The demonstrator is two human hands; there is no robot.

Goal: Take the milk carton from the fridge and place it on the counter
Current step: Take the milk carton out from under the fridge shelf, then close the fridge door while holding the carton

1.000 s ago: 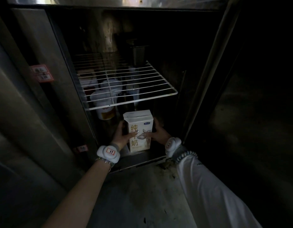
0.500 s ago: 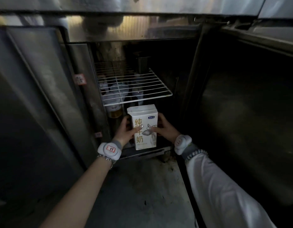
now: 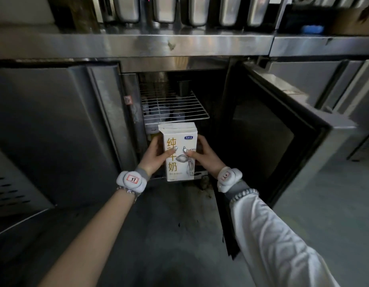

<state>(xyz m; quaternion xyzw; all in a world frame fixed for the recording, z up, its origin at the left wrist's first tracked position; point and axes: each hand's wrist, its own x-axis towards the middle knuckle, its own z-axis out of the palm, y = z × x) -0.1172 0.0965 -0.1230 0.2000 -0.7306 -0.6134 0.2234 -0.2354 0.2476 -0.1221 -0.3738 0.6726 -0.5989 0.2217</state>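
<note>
Two forearms reach forward over a dark floor, the right in a white sleeve [image 3: 283,245], each wrist wearing a pale padded band. Between them, the left hand [image 3: 154,155] and right hand [image 3: 204,155] close on opposite sides of a milk carton [image 3: 179,151] — fingers wrapped round its flanks, thumbs pressed on the printed front. The carton is held upright, long axis vertical, and appears to be clear of the fridge floor in front of the open compartment, though its base is hard to read in the gloom. Behind it a white wire shelf [image 3: 173,108] holds dim containers; the fridge door [image 3: 283,129] swings open to the right. The stainless counter [image 3: 138,45] lies directly above and beyond the carton — the lift ahead is straight up, both hands equally near
</note>
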